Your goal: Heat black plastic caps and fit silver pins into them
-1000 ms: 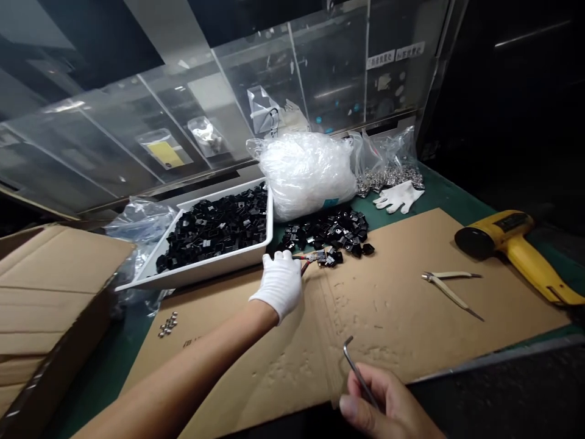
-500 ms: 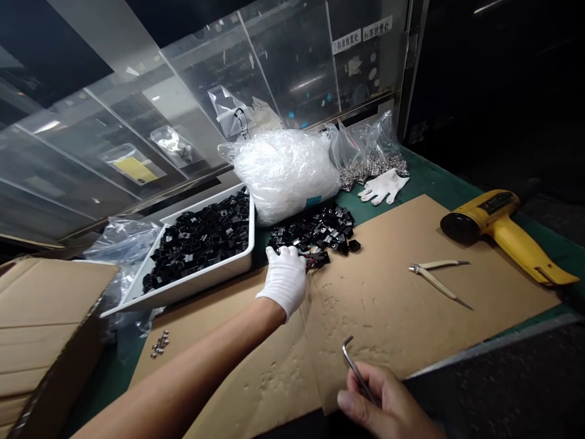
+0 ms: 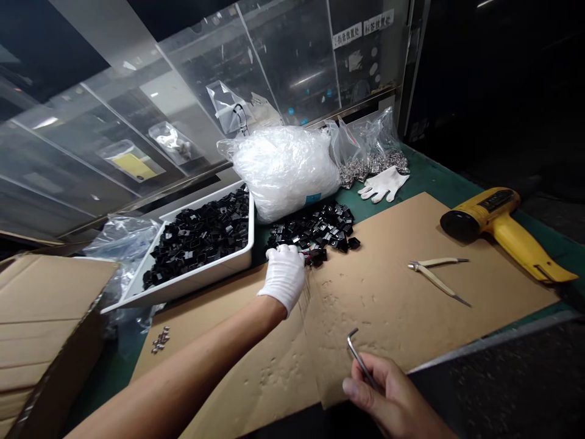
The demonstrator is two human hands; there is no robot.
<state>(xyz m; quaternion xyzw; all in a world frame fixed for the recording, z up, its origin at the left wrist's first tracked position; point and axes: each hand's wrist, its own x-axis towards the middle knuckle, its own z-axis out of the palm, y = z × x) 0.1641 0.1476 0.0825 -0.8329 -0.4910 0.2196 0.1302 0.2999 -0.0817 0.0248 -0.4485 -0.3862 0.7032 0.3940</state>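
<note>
Here, your right hand [image 3: 386, 393] clamps a bent metal key [image 3: 360, 358] in its fingers. Beyond, small silver bits [image 3: 161, 339] lie loose on the cardboard [image 3: 388, 311]. Your gloved left hand [image 3: 284, 274] reaches the heap of loose black pieces [image 3: 326, 227]; what its fingers grip, I cannot tell. Many more black pieces sit unsorted in the white tray [image 3: 228, 267].

The white-gloved left hand [image 3: 284, 275] is at the near edge of the loose shiny black plastic parts [image 3: 320, 228], while the bare right hand [image 3: 388, 390] holds 1 bent grey metal hex key [image 3: 359, 358].
</note>
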